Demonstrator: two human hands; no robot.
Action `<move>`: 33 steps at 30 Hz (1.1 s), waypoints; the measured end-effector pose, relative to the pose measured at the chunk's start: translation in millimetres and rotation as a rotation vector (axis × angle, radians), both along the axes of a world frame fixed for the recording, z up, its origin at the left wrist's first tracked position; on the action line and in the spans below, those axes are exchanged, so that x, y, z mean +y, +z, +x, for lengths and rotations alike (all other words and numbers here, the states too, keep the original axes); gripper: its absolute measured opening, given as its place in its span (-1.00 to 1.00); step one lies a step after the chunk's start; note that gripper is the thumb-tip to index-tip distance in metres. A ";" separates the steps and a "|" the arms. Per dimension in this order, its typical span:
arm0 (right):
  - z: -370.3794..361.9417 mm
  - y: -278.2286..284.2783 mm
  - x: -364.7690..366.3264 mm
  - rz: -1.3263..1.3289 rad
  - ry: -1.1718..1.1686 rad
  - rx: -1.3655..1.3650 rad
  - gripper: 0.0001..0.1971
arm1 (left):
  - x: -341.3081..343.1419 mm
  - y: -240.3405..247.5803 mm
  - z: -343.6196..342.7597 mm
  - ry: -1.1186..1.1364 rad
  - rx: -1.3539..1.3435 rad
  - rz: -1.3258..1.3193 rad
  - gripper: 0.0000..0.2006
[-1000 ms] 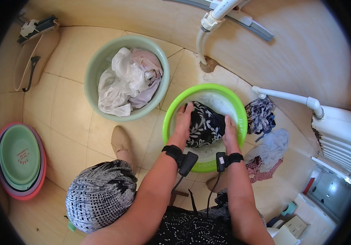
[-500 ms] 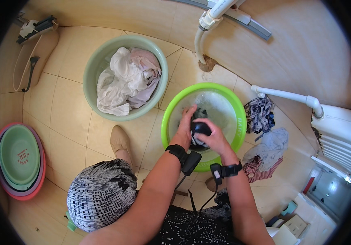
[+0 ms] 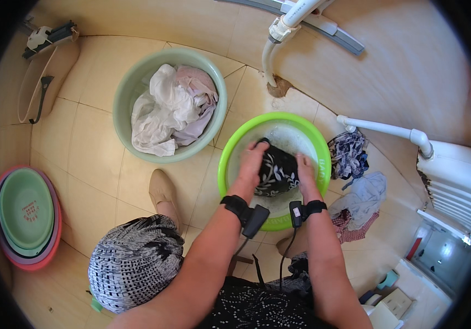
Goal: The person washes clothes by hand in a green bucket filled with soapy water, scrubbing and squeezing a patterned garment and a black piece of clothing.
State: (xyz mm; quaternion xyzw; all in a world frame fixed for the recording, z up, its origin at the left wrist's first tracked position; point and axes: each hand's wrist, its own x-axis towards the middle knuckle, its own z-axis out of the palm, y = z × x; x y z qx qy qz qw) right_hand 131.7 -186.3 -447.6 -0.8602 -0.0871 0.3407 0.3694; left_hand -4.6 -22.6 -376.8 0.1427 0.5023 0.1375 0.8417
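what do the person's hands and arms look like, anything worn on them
The left hand and right hand are ungloved, the forearms without sleeves. Each wrist has a black strap carrying a boxy black module with a thin dark cable; the right module also shows a small white patch.

left hand [image 3: 250, 163] and right hand [image 3: 305, 171] holding black leaf-patterned cloth [image 3: 276, 172] between them, lime-green basin [image 3: 323, 148] of sudsy water [image 3: 289, 135], pale green tub [image 3: 119, 118] of laundry [image 3: 172, 107], crumpled clothes [image 3: 366, 194] on tiled floor [image 3: 95, 142]
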 end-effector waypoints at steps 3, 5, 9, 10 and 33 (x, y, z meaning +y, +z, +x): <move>-27.2 0.6 9.8 -0.023 0.041 -0.170 -0.54 | -18.1 -44.2 -28.7 -0.058 0.253 0.261 -0.68; -47.5 13.9 15.7 -0.252 0.658 -0.487 -0.47 | -17.2 -28.2 -38.9 -0.458 0.521 0.393 -0.60; -28.4 18.8 13.8 -0.396 0.472 -0.300 -0.40 | -19.0 -45.7 -33.8 -0.741 0.677 0.702 -0.59; -31.7 24.3 17.8 -0.184 0.240 0.022 -0.44 | -20.1 -46.8 -30.5 -0.403 0.501 0.521 -0.57; -37.9 184.2 14.6 0.400 0.157 -0.113 -0.79 | -1.0 129.8 -35.2 -0.739 -0.161 0.928 -0.43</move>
